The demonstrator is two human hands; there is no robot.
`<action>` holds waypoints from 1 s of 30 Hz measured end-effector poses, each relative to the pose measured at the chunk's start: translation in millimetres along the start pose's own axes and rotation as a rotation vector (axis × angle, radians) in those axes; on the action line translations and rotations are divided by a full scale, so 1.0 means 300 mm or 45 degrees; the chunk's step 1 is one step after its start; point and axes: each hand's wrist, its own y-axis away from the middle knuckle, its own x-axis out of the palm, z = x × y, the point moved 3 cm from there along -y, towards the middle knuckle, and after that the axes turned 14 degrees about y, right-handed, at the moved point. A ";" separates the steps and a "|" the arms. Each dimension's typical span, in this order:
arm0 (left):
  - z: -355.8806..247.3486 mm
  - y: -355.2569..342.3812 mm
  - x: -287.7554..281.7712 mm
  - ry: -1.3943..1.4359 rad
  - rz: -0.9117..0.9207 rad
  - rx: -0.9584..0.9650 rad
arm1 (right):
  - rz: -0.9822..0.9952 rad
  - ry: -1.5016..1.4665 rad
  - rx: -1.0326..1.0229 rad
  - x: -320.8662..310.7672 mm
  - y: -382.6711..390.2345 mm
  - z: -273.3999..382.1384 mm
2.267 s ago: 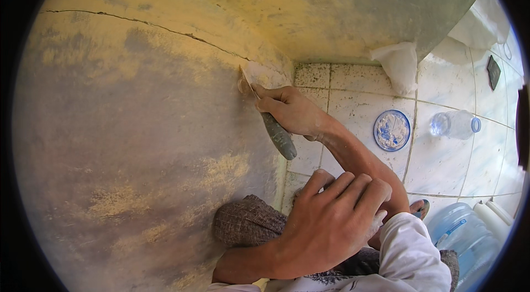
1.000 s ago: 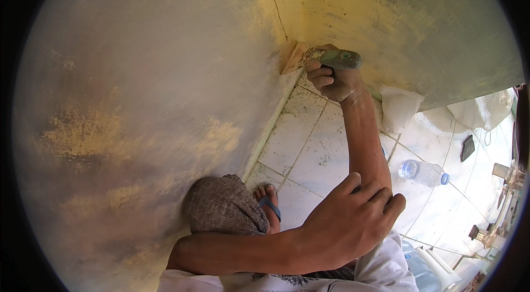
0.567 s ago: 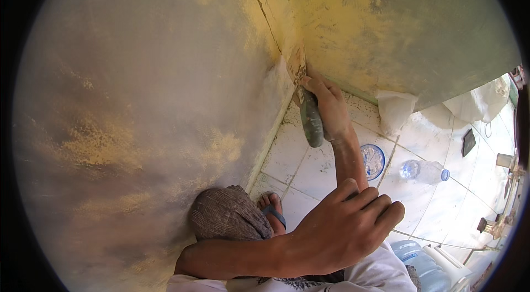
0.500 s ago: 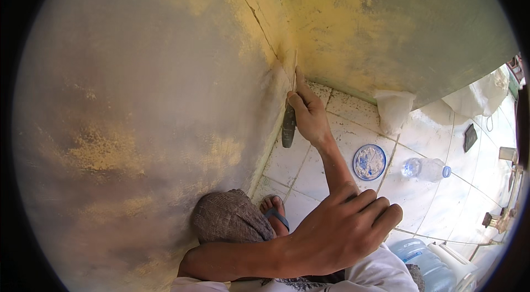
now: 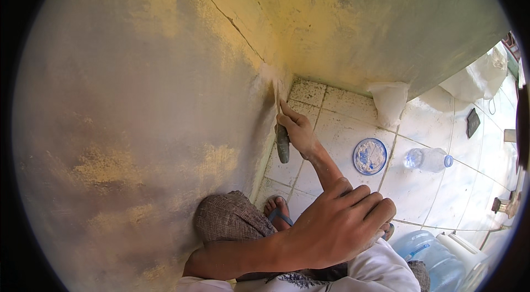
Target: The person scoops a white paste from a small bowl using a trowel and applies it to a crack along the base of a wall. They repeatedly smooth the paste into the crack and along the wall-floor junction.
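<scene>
Patchy yellow and grey walls [image 5: 138,98] meet above a white tiled floor [image 5: 342,132]. Near that corner, a scraper [image 5: 282,141] stands with its blade at the left wall, below the crack [image 5: 232,21], its dark handle grasped by the right hand [image 5: 299,130]. Nearer, the left hand [image 5: 337,223] curls loosely; whether it holds anything, I cannot tell. Rightward lie a paste-smeared lid [image 5: 370,156] and a clear bottle [image 5: 428,159].

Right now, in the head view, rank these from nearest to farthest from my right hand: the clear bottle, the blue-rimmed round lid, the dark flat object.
From your right hand:
1. Blue-rimmed round lid, just to its right.
2. Clear bottle, lying right of the lid.
3. Dark flat object, farther right, beyond the bottle.
</scene>
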 end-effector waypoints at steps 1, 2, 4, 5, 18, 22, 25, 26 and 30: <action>0.011 0.000 0.004 -0.014 -0.026 0.021 | 0.047 -0.196 0.161 -0.051 -0.029 -0.013; 0.018 0.008 -0.008 0.003 -0.031 0.017 | 0.115 -0.406 0.328 -0.074 -0.064 0.011; 0.016 -0.002 0.009 0.051 -0.076 0.080 | 0.354 -0.982 0.414 -0.156 -0.190 -0.030; 0.017 0.003 0.010 0.055 -0.119 0.106 | 0.341 -1.121 0.487 -0.175 -0.223 -0.009; -0.022 0.026 0.025 0.184 -0.234 0.238 | 0.644 -1.172 0.323 -0.198 -0.180 0.377; -0.025 0.030 0.017 0.147 -0.177 0.260 | 0.599 -1.021 0.182 -0.152 -0.103 0.420; -0.027 0.033 -0.001 0.133 -0.218 0.274 | 0.314 -0.700 0.029 -0.139 0.000 0.420; -0.032 0.035 -0.015 0.101 -0.214 0.272 | -0.118 -0.361 0.055 -0.086 0.049 0.446; -0.043 0.024 -0.014 0.120 -0.268 0.357 | -0.295 0.257 -0.252 0.020 -0.027 0.305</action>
